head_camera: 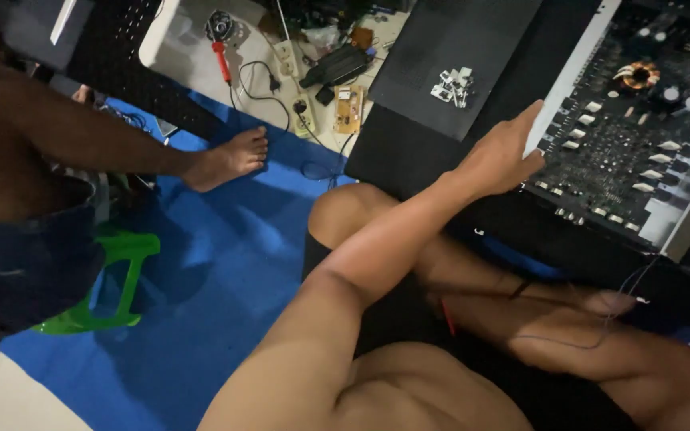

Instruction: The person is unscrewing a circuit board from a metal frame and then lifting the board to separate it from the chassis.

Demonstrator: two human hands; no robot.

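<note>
My left hand [501, 156] reaches out over my bent knee [343, 214]. Its fingers are spread and rest on the white left rim of an opened amplifier chassis [573, 76], holding nothing. Inside the chassis lies a large dark circuit board [640, 136] with rows of small white parts and a copper coil [639, 74]. My right hand is not in view. My crossed legs lie below the chassis, with my foot [608, 302] beside some thin wires.
A black lid panel [449, 48] carries a small pile of white parts [454, 85]. Behind it a white surface holds a red-handled tool [222, 61], cables and a small yellowish circuit board [350, 108]. Another person sits at left, foot [229, 158] on the blue mat, beside a green plastic stool [117, 279].
</note>
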